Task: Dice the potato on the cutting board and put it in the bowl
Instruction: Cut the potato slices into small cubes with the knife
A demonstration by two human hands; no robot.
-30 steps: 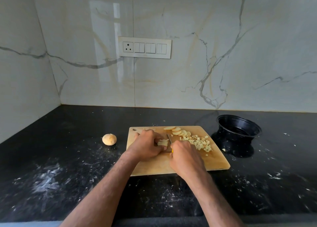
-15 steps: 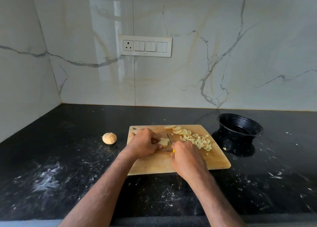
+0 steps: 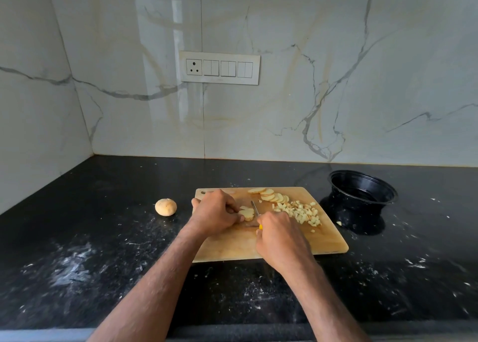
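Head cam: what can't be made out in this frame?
- Knife handle: hidden inside the right hand; only a yellow sliver shows.
- Left hand fingertips: curled out of sight on the potato slices being cut.
- Black bowl floor: dark on dark, contents unclear.
- Cutting board middle: covered by both hands.
- Elbows: cut off by the bottom edge.

A black speckled stone table (image 3: 103, 277), smeared and flecked with white marks, fills the lower part of the view and runs back into a corner at the left. Glossy white marble-patterned walls (image 3: 362, 96) with grey and gold veins rise behind it. A white switch panel (image 3: 219, 68) with one socket sits on the back wall, beside a pale window reflection (image 3: 160, 44).
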